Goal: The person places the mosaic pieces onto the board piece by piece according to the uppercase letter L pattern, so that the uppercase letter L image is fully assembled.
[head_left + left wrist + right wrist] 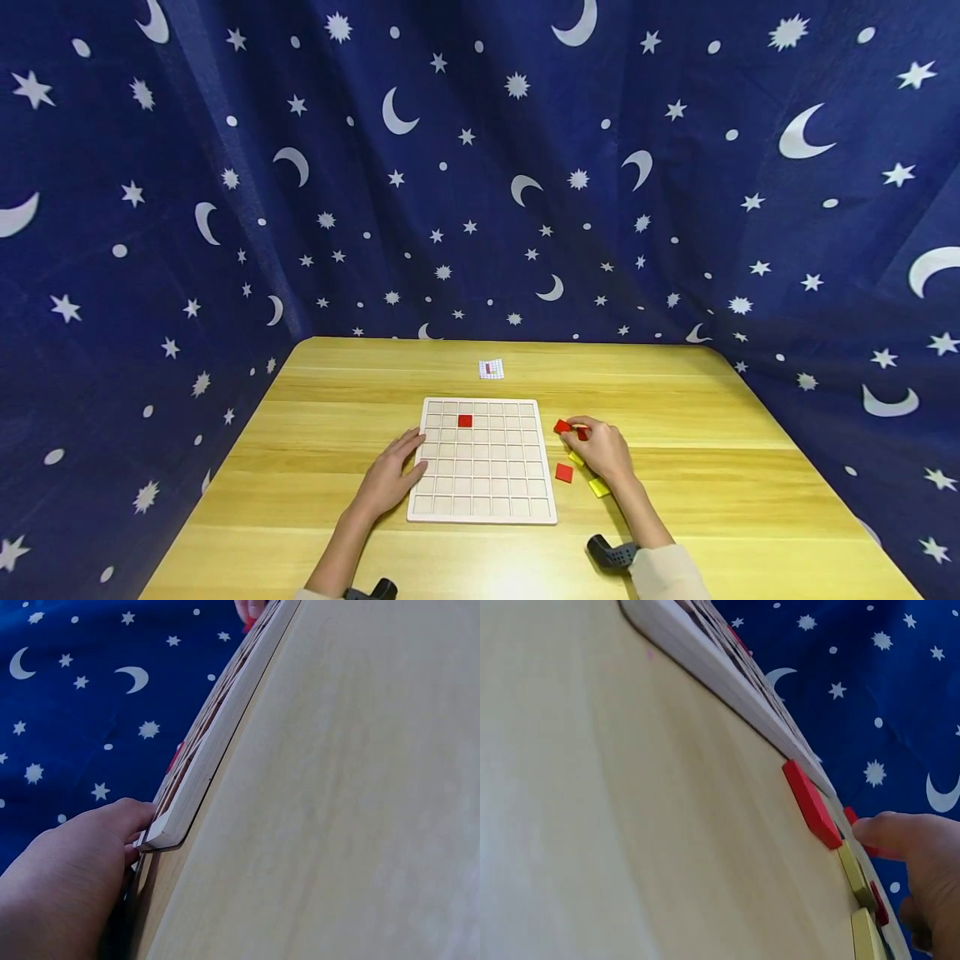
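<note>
A white grid board (481, 500) lies flat with one red square tile (465, 422) in its upper part. My left hand (388, 477) rests along the board's left edge, thumb and fingers on the rim; in the left wrist view the thumb lies at the board's corner. Right of the board, my right hand (604, 450) pinches a red tile (562, 426) between thumb and fingers. Another red tile (582, 434) shows just behind the fingers. Below lie a loose red tile (564, 473) and yellow tiles (599, 487), one partly hidden by the hand.
A small card (491, 369) with a printed grid and coloured marks lies behind the board on the wooden table (300, 467). A dark blue curtain (480, 167) with moons and stars surrounds the table at the back and sides.
</note>
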`<state>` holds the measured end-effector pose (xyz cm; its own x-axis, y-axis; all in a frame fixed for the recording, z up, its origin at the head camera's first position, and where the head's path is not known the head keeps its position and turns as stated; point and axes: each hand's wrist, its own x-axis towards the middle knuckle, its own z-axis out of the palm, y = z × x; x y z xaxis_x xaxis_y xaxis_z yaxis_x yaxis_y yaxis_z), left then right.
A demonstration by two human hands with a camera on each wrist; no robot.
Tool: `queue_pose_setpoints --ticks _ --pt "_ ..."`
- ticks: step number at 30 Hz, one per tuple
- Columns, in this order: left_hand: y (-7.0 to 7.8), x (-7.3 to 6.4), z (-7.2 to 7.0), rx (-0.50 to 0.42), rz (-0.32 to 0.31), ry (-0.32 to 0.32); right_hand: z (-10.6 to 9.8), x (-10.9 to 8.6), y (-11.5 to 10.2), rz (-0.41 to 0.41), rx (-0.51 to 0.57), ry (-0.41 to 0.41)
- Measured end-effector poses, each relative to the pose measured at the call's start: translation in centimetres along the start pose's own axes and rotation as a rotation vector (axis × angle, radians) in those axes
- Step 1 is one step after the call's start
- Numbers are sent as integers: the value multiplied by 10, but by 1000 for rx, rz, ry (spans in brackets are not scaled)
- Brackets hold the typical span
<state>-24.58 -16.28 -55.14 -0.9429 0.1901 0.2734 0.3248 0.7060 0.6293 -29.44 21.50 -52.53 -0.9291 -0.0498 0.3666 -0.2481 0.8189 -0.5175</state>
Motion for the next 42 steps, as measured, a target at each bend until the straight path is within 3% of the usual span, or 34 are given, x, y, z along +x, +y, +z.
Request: queue_pose_setpoints --ticks 8,14,23,32,42 --pt "0 -1 -1 -4 -7 0 8 5 -28 -148 133 42" --pt "-1 -1 -1 -2 -9 5 21 5 -59 -252 207 -1" --pt "-3 -1 1 -1 4 -3 53 -2 -92 -279 200 -123" --pt "-1 -1 1 3 11 4 74 5 -108 -309 202 -140" --pt "2 -1 0 -8 0 -1 80 10 -116 -321 185 -142"
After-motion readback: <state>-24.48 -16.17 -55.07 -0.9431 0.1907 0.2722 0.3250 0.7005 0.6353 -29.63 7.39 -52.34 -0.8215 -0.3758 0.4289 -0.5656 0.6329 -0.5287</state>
